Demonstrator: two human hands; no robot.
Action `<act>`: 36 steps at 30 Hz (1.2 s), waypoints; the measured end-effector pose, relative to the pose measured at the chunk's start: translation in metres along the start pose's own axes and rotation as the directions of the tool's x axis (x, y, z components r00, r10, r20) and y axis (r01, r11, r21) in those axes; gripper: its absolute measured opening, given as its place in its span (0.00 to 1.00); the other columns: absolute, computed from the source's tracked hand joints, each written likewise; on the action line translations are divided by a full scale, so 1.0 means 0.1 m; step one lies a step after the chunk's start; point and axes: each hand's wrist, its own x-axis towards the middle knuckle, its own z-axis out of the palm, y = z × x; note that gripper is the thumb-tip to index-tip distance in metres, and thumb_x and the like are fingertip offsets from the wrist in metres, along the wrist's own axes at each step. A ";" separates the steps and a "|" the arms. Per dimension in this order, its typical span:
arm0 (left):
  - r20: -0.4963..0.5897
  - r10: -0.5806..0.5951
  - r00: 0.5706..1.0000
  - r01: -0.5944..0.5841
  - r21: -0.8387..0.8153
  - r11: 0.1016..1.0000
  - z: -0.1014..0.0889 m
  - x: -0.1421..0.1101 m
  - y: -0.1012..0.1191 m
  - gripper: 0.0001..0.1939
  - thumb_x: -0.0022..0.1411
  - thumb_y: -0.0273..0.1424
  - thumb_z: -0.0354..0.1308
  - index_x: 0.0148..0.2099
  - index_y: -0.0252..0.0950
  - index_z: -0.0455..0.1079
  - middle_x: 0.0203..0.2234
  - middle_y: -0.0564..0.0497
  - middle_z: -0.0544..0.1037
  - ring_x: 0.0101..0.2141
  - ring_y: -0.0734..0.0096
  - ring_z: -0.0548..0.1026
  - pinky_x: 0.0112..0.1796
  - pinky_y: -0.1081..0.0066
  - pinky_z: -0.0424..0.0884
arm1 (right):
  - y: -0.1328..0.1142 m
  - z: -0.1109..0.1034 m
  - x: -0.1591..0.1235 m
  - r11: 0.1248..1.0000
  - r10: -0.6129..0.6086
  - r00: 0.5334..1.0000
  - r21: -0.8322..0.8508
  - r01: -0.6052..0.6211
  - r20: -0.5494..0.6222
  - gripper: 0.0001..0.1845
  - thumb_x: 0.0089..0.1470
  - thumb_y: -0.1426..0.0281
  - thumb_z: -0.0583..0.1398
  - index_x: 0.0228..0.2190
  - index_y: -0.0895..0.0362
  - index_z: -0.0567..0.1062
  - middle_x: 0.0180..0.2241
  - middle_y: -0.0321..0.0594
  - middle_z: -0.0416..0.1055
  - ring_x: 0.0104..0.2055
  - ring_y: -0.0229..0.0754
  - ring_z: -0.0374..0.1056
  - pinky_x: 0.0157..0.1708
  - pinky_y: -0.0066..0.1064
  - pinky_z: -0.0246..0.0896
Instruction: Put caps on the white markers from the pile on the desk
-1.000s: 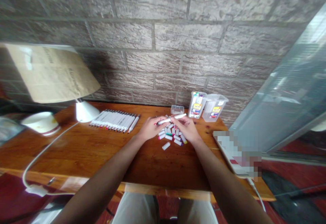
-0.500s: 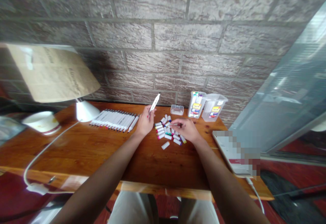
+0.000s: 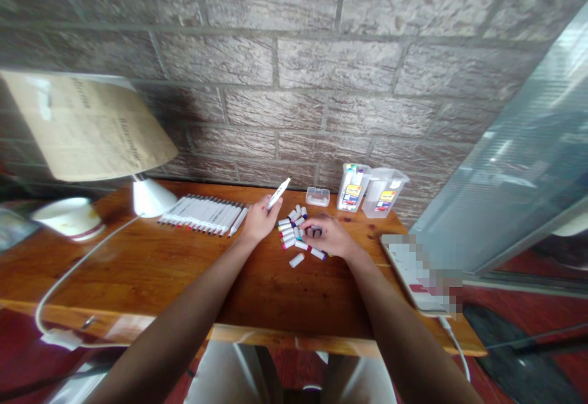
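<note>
Illegibly small lettering [image 3: 276,196] on white marker [image 3: 280,192] in left fingers [image 3: 276,209]

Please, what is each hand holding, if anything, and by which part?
The left hand grips a marker by its lower end; the right hand is at the caps; whether it holds one cannot be told.
</note>
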 end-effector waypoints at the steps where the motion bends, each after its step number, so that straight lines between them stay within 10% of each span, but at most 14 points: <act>1: 0.014 0.024 1.000 -0.024 0.001 1.000 0.00 -0.02 0.03 0.17 0.67 0.43 0.50 0.34 0.37 0.70 0.24 0.50 0.75 0.29 0.65 0.74 0.33 0.71 0.64 | -0.01 0.00 0.00 1.000 -0.002 1.000 -0.009 0.002 0.000 0.08 0.48 0.72 0.66 0.34 0.56 0.81 0.28 0.36 0.77 0.28 0.37 0.69 0.33 0.29 0.62; 12: 0.066 0.092 0.994 -0.092 -0.002 0.996 0.00 -0.04 0.06 0.16 0.68 0.43 0.51 0.37 0.38 0.72 0.28 0.49 0.79 0.32 0.67 0.76 0.35 0.73 0.66 | 0.00 -0.02 -0.01 0.995 -0.023 1.000 -0.098 0.022 -0.010 0.10 0.46 0.69 0.69 0.35 0.54 0.80 0.31 0.37 0.78 0.34 0.42 0.70 0.40 0.35 0.64; 18: 0.059 0.123 0.991 -0.121 -0.036 0.992 0.01 -0.05 0.05 0.17 0.67 0.43 0.51 0.34 0.37 0.71 0.27 0.50 0.77 0.30 0.67 0.75 0.33 0.72 0.65 | -0.09 -0.02 0.02 0.967 0.133 0.972 0.242 -0.084 -0.192 0.12 0.50 0.61 0.68 0.36 0.53 0.78 0.37 0.40 0.78 0.40 0.43 0.73 0.45 0.36 0.68; 30: 0.220 0.190 0.957 -0.167 -0.117 0.979 -0.03 -0.09 0.18 0.19 0.68 0.45 0.50 0.35 0.37 0.71 0.26 0.52 0.76 0.28 0.70 0.71 0.30 0.74 0.62 | 0.03 -0.13 0.14 0.262 0.686 0.696 0.965 0.034 -0.211 0.14 0.42 0.63 0.72 0.31 0.52 0.77 0.30 0.34 0.79 0.39 0.39 0.78 0.35 0.25 0.74; 36: 0.276 0.217 0.936 -0.179 -0.156 0.971 -0.02 -0.11 0.15 0.19 0.68 0.45 0.51 0.36 0.36 0.74 0.26 0.54 0.75 0.27 0.73 0.69 0.29 0.75 0.60 | 0.01 -0.17 0.15 0.192 0.664 0.718 0.976 0.106 -0.208 0.14 0.40 0.73 0.72 0.32 0.53 0.78 0.34 0.35 0.79 0.40 0.37 0.77 0.40 0.23 0.76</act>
